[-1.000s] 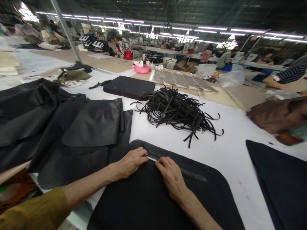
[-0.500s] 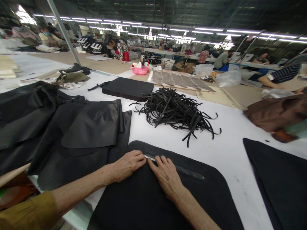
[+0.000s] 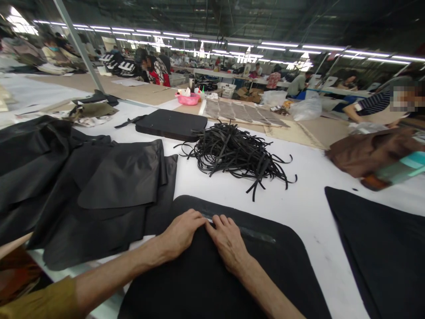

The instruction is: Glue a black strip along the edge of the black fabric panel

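Head view shows the left hand [image 3: 181, 235] and the right hand [image 3: 227, 243] lying almost flat on the upper edge of a black rounded panel [image 3: 282, 266], which rests on the white tabletop [image 3: 315, 195], close to the person's body. The fingers are a little curved and press down, and the fingertips of both hands come very near each other; I cannot tell if they pinch the thin pale strip [image 3: 207, 217] that shows between them. A shiny band [image 3: 257, 235] runs along the panel edge to the right, so this edge seems worked only in part. Above the hands lies a loose pile of narrow black straps [image 3: 232, 155], seemingly not used yet, and beyond it a black padded case [image 3: 171, 124]. On the left are layered black sheets [image 3: 116, 181], and on the right another black panel [image 3: 375, 248] lies apart, which also seems not finished.
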A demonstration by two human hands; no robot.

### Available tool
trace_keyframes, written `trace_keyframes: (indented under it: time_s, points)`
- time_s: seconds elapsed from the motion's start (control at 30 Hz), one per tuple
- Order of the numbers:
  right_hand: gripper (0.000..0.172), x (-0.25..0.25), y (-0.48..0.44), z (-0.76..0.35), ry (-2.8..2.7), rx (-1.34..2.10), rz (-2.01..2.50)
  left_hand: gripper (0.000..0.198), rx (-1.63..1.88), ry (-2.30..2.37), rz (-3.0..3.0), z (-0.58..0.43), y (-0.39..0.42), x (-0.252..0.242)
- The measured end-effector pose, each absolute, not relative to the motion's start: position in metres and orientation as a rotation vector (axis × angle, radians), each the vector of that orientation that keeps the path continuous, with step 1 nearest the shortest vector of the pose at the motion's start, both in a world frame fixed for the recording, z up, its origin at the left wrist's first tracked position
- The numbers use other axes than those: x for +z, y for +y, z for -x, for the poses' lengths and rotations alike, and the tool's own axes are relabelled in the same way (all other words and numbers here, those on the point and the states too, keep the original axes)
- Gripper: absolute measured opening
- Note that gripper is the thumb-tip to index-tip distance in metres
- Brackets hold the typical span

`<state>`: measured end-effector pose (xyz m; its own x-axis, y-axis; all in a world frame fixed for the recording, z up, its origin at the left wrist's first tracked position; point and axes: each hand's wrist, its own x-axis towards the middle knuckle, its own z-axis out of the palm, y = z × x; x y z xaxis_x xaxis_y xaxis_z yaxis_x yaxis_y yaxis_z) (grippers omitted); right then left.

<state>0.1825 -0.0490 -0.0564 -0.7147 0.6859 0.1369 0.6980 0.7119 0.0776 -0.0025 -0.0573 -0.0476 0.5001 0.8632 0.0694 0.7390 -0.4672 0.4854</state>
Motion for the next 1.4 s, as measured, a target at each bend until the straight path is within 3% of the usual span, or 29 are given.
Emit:
trace_keyframes:
  time_s: [0.23,0.6,0.9,1.2,1.4]
  points:
    - [0.021,-0.06,-0.05,-0.204,-2.824,-0.125,1.11,0.045,-0.009,1.405,-2.715,-0.017,-0.07,-0.064]
    - [0.017,-0.061,-0.055,-0.251,-2.804,-0.095,1.172,0.062,-0.323,1.61,-2.893,-0.055,-0.076,-0.052]
    - [0.019,-0.06,-0.058,-0.29,-2.828,-0.095,1.195,0.07,-0.357,1.695,-2.952,-0.068,-0.077,-0.064]
    - [0.022,-0.056,-0.065,-0.322,-2.837,-0.156,1.235,0.041,-0.203,1.26,-3.046,-0.081,-0.064,-0.06]
    - [0.022,-0.059,-0.066,-0.331,-2.824,-0.271,1.232,0.056,-0.155,1.253,-2.894,-0.087,-0.067,-0.057]
